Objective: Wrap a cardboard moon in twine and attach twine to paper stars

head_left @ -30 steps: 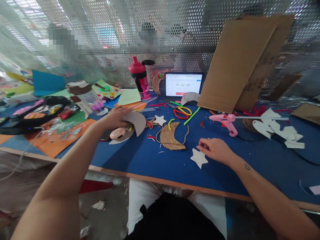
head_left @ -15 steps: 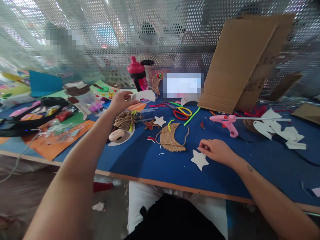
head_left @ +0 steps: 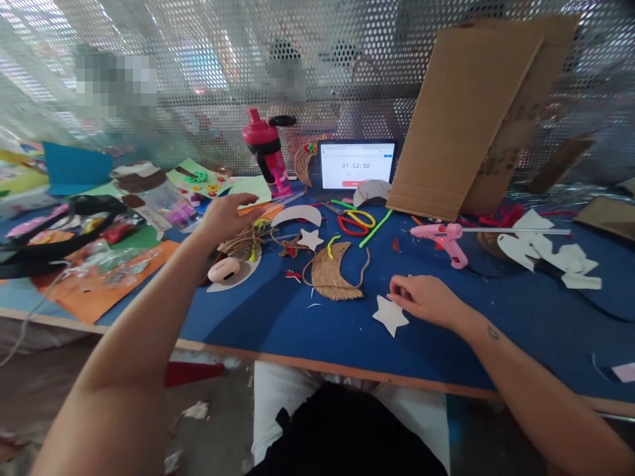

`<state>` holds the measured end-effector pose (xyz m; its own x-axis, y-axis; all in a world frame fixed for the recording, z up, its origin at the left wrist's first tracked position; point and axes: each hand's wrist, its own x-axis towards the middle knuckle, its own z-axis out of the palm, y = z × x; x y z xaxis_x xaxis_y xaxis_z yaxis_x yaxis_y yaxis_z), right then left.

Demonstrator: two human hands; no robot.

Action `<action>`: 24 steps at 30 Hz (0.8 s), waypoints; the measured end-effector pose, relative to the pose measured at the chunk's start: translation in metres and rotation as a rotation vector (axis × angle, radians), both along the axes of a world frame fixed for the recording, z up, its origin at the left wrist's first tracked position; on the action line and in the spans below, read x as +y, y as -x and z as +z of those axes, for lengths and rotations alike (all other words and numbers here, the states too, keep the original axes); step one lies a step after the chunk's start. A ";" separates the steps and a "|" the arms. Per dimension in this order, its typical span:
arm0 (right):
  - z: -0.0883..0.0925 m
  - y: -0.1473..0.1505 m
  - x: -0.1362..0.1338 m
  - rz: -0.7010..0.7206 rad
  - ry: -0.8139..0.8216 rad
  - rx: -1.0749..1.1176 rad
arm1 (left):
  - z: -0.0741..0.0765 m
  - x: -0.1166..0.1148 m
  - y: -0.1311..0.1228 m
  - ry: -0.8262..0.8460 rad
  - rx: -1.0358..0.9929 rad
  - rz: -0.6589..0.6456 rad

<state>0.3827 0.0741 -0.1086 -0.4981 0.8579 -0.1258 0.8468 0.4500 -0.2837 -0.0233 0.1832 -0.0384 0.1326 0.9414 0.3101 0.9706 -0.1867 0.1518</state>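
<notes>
My left hand is open above a bundle of jute twine, with its fingers spread and nothing in them. To its right, a white card crescent lies on the table. Below the twine, a pale pink computer mouse rests on a white card half-disc. My right hand has its fingers curled together, their tips at the top of a white paper star. Left of that hand lies a coiled jute crescent moon, and a smaller white star sits beyond it.
A blue-topped table holds a pink hot glue gun, scissors, and pipe cleaners. White paper cut-outs lie at the right. Cardboard sheets, a tablet showing a timer, and a pink bottle stand behind.
My left hand has let go of the white crescent, which now lies on the table, and the hand has moved down to the left. My right hand has barely moved.
</notes>
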 end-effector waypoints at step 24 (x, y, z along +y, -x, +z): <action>0.003 0.001 -0.002 -0.004 0.017 -0.005 | -0.034 -0.020 0.037 0.110 0.225 0.011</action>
